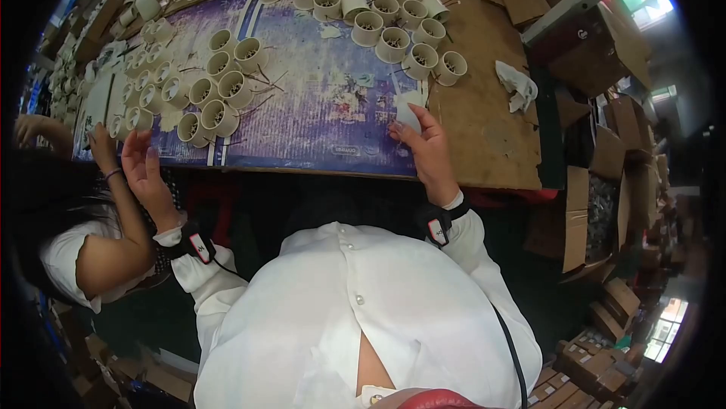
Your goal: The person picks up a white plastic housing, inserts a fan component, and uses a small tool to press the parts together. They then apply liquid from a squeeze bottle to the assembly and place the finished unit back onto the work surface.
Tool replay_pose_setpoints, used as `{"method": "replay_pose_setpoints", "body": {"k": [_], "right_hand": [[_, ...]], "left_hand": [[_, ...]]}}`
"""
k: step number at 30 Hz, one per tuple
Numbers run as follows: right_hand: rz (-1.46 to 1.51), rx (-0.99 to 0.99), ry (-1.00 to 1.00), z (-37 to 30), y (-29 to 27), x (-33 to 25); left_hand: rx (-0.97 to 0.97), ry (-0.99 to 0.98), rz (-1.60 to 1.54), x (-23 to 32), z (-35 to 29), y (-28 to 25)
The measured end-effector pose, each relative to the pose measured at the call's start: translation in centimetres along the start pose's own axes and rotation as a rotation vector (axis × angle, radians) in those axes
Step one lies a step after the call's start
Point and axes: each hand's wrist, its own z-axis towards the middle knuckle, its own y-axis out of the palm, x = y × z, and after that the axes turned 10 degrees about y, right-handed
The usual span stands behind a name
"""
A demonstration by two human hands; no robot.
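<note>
My right hand (432, 153) is at the front edge of the table, thumb and fingers closed on a small smooth white piece (409, 106). Its far end points away from me; the fingers hide part of it, so I cannot tell its exact kind. My left hand (147, 175) is raised over the table's front edge at the left, fingers apart and nothing visible in them. Nearest to it stands a group of cream cups (219, 118) with small dark bits inside, some with thin brown sticks jutting out. A larger group of similar cups (367, 29) fills the far middle.
A worn purple printed sheet (302, 122) covers much of the brown table (484, 137). Crumpled white tissue (517, 85) lies at the right. A co-worker's arm (121, 197) reaches in close on my left. Open cardboard boxes (578, 220) stand to the right.
</note>
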Motion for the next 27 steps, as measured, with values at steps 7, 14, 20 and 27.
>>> {"method": "replay_pose_setpoints", "body": {"k": [7, 14, 20, 27], "right_hand": [[-0.04, -0.036, -0.073, 0.6, 0.6, 0.3], [-0.379, 0.017, -0.222, 1.0, -0.4, 1.4], [-0.654, 0.16, -0.389, -0.2, 1.5, -0.2], [-0.722, 0.116, -0.446, -0.3, 1.7, -0.1]], "left_hand": [[-0.142, -0.08, -0.214, 2.6, -1.9, 7.8], [-0.675, -0.065, -0.096, 5.0, -3.4, 15.0], [-0.693, -0.237, -0.181, 3.0, -5.3, 17.3], [-0.573, -0.355, -0.216, 1.7, -5.3, 17.5]]}}
